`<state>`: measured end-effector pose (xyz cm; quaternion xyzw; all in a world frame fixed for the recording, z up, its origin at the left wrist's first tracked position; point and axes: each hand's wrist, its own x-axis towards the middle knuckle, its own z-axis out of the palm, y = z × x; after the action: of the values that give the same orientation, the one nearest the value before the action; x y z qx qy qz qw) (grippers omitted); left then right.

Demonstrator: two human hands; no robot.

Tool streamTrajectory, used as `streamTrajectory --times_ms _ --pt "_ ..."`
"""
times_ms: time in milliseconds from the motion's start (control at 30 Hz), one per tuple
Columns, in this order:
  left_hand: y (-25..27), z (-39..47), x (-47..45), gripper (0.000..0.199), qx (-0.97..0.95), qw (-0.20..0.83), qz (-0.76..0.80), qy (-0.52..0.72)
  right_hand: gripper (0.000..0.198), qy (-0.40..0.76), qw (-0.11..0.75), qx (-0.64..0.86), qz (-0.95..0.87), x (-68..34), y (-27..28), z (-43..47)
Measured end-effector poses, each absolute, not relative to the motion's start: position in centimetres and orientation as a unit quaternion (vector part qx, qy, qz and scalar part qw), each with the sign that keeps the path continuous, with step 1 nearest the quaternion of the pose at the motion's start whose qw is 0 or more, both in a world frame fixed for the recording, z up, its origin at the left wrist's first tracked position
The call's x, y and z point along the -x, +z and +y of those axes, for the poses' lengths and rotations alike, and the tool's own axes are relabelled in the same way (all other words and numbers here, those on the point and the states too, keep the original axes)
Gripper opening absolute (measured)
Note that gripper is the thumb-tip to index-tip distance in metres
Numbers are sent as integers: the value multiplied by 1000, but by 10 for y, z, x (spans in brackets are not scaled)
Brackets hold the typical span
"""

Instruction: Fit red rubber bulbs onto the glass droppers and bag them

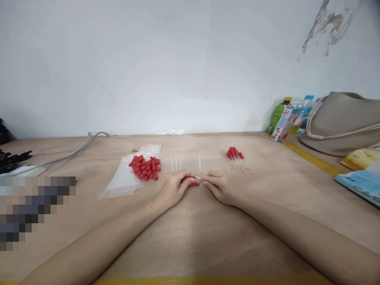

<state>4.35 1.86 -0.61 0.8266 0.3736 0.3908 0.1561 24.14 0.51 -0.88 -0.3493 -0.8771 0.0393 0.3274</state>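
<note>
My left hand (175,187) is closed around red rubber dropper bulbs; one bulb (194,184) sticks out below the fingertips. Facing it, my right hand (221,187) pinches a thin clear dropper tube (199,178), whose end meets the bulb between the two hands. Whether the tube sits inside the bulb is too small to tell. Beyond my hands lies a row of clear tubes (192,162) side by side. A heap of red bulbs (145,168) rests left of the row, partly on clear plastic bags (121,182). To the right lie several droppers with red bulbs fitted (236,154).
Drink bottles (280,120) and a beige bag (341,122) stand at the back right against the wall. A blue packet (359,186) lies at the right edge. On the left a grey cable (77,152) crosses the wooden table (190,245), near a pixelated area.
</note>
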Motion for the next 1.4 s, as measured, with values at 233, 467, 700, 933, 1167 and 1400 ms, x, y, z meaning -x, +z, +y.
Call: streamTrajectory --times_ms 233,467,700,933,1167,1400 --pt "-11 19 -49 19 -750 324 382 431 28 36 376 312 -872 -236 -8 4" --pt "-7 14 -48 19 -778 325 370 391 27 -74 303 306 -899 -247 -8 12" --pt "-7 16 -42 19 -840 190 361 358 24 -106 294 330 -891 -248 -13 13" --pt "-4 19 -38 16 -860 131 344 354 16 -7 352 332 -875 -252 -22 18" --pt "0 16 -40 18 -867 132 332 347 21 -47 333 328 -883 -249 -19 15" --pt "-4 14 -40 20 -871 155 327 333 26 -85 294 324 -895 -246 -11 8"
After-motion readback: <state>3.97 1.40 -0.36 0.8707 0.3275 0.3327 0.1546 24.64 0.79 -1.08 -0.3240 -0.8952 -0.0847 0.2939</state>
